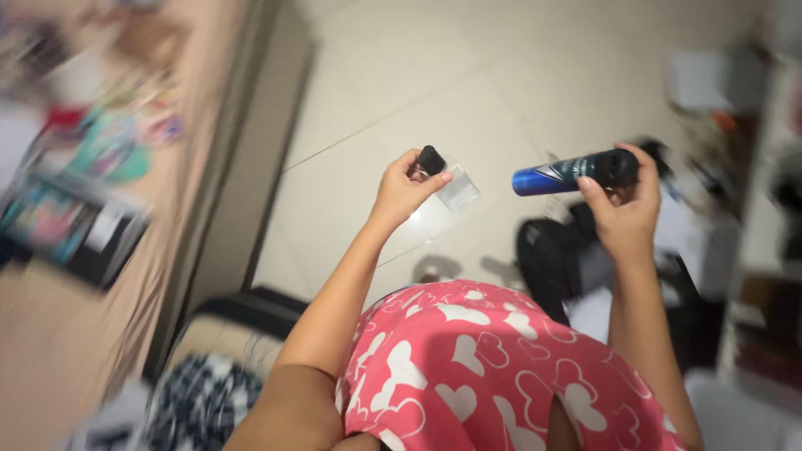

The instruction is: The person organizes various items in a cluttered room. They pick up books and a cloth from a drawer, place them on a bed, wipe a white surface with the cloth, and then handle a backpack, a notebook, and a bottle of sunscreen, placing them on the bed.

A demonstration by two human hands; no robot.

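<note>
The things on the bench (pixel 58 351) at the left are smeared by motion blur; only patches of pink, teal and black can be made out, and the bench is cut off by the left edge. The shelves (pixel 764 167) at the right are equally blurred, their contents not to be told. The lower end of the spray can (pixel 576 171) is covered by the right hand (pixel 622 209). The small clear bottle (pixel 455 188) is partly hidden behind the left hand (pixel 401 188). The checked cloth (pixel 200 405) is cropped by the bottom edge.
</note>
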